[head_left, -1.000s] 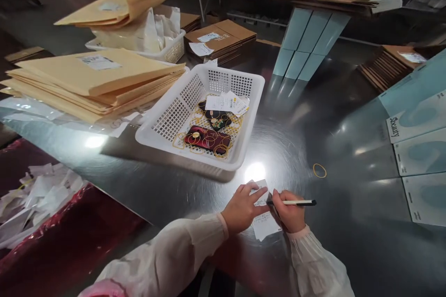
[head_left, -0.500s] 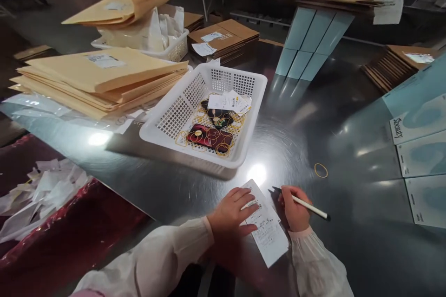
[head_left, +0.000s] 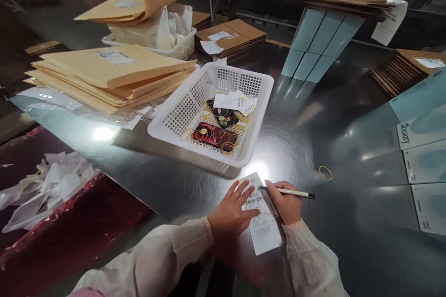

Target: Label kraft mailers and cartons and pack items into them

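Observation:
A printed paper slip (head_left: 265,234) with a barcode lies on the metal table in front of me. My left hand (head_left: 234,213) rests on its left side, fingers spread flat. My right hand (head_left: 287,204) is closed around a white pen (head_left: 297,192) with a black end. The pen's dark tip is over the upper part of the slip; whether it touches the paper I cannot tell. Beyond my hands stands a white plastic basket (head_left: 195,160), holding a dark red phone case (head_left: 214,136), a black patterned case (head_left: 225,117), yellow rubber bands and paper labels (head_left: 226,100).
Padded envelopes (head_left: 114,72) are stacked at the left. Flat cardboard boxes (head_left: 237,35) lie behind the basket. Light blue boxes (head_left: 313,44) stand at the back, more (head_left: 427,162) at the right. One rubber band (head_left: 325,173) lies right of my hand. A red bin (head_left: 104,222) holds paper scraps.
My right hand has moved left with the pen, bringing its tip over the slip. The slip has turned more upright under my left hand. The whole view has shifted slightly.

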### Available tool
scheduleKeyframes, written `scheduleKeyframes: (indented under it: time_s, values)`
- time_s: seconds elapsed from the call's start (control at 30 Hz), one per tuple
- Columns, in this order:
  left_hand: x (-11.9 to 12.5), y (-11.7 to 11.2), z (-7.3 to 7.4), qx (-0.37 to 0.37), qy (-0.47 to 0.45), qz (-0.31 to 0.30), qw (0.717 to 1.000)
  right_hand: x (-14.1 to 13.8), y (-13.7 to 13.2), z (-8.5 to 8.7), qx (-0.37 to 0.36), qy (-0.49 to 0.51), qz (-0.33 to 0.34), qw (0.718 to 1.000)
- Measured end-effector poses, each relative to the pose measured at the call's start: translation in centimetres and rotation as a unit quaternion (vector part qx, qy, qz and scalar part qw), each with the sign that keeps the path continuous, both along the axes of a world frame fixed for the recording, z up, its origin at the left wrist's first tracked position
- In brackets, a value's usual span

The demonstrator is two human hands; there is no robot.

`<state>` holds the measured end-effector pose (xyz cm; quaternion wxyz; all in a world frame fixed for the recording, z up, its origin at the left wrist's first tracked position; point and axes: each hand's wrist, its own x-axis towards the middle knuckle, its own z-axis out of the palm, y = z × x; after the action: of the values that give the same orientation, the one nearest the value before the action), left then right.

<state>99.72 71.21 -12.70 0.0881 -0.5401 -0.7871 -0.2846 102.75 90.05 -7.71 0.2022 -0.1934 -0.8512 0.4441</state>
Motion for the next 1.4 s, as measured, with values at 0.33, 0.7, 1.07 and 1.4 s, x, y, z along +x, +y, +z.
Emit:
scheduleKeyframes:
  time_s: [0.33, 0.7, 1.07, 1.4]
  values:
    - [-0.1, -0.1, 1.0, -0.009, -0.026, 0.004, 1.000, -0.8, -0.4, -1.6, 0.106, 0.086, 0.060, 0.989]
    - [-0.2, -0.1, 1.1, -0.011, -0.021, 0.005, 1.000, -1.1, -0.4, -1.1, 0.097, 0.095, 0.044, 0.990]
    - [-0.2, -0.2, 1.1, -0.018, -0.023, 0.001, 1.000, -1.0, -0.1, -1.5, 0.068, 0.067, 0.043, 0.995]
    - [-0.3, -0.2, 1.1, -0.010, -0.025, -0.003, 1.000, -1.0, -0.1, -1.6, 0.068, 0.059, 0.058, 0.994]
